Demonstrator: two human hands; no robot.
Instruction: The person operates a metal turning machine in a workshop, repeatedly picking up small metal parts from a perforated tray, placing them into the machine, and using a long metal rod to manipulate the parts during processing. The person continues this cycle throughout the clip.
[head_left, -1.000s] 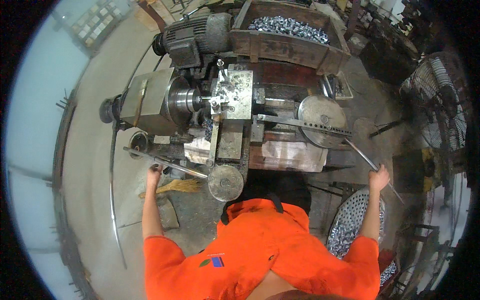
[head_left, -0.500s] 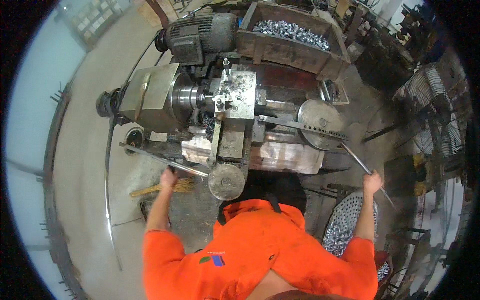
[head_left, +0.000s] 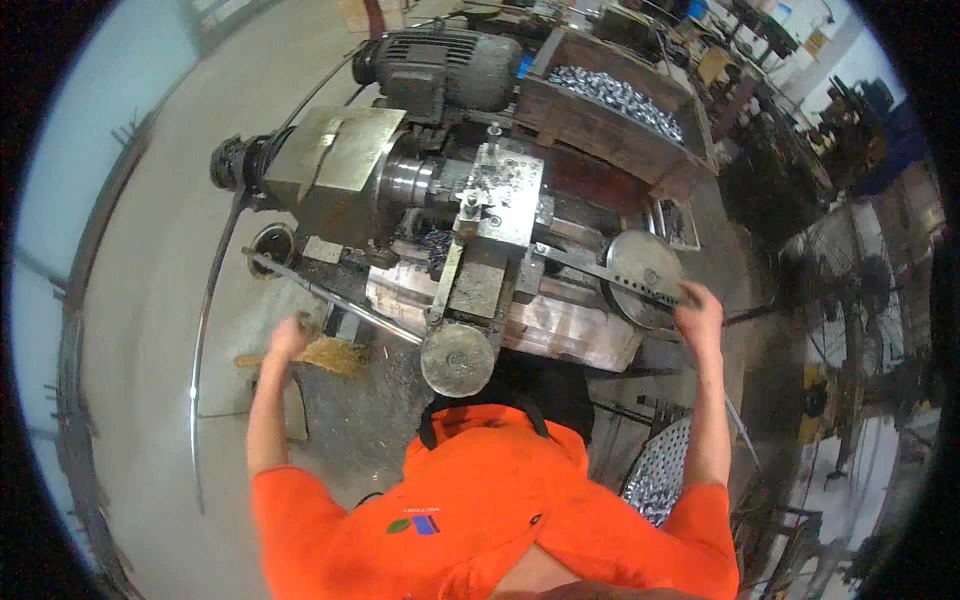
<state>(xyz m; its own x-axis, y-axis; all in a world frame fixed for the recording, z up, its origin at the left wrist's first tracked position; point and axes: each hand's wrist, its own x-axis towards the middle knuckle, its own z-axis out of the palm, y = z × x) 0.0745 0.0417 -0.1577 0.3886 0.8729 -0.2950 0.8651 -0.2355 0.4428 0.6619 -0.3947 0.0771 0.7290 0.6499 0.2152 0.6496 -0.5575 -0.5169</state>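
My left hand (head_left: 289, 337) is closed, just below a long metal lever (head_left: 345, 305) that runs to a small round handwheel (head_left: 457, 359). A dark bit shows at its fingers, but I cannot make out what it holds. My right hand (head_left: 700, 318) is curled at the outer end of a perforated metal bar (head_left: 628, 285), over the edge of a large round disc (head_left: 650, 262); what lies in its fingers is hidden. A thin rod (head_left: 741, 432) shows beyond my right forearm. Between the hands stands the lathe's tool block (head_left: 508, 190), close to the chuck (head_left: 408, 183).
A wooden crate (head_left: 560, 110) of small shiny metal parts stands behind the lathe, beside a motor (head_left: 460, 70). A straw broom (head_left: 330, 356) lies by my left hand. A perforated basket (head_left: 660, 460) with metal parts sits at lower right. A round container (head_left: 272, 245) stands left.
My right hand has moved up from the rod's middle toward the disc. My left hand has shifted left and slightly up. The view has shifted, and the tool block now sits farther right in it.
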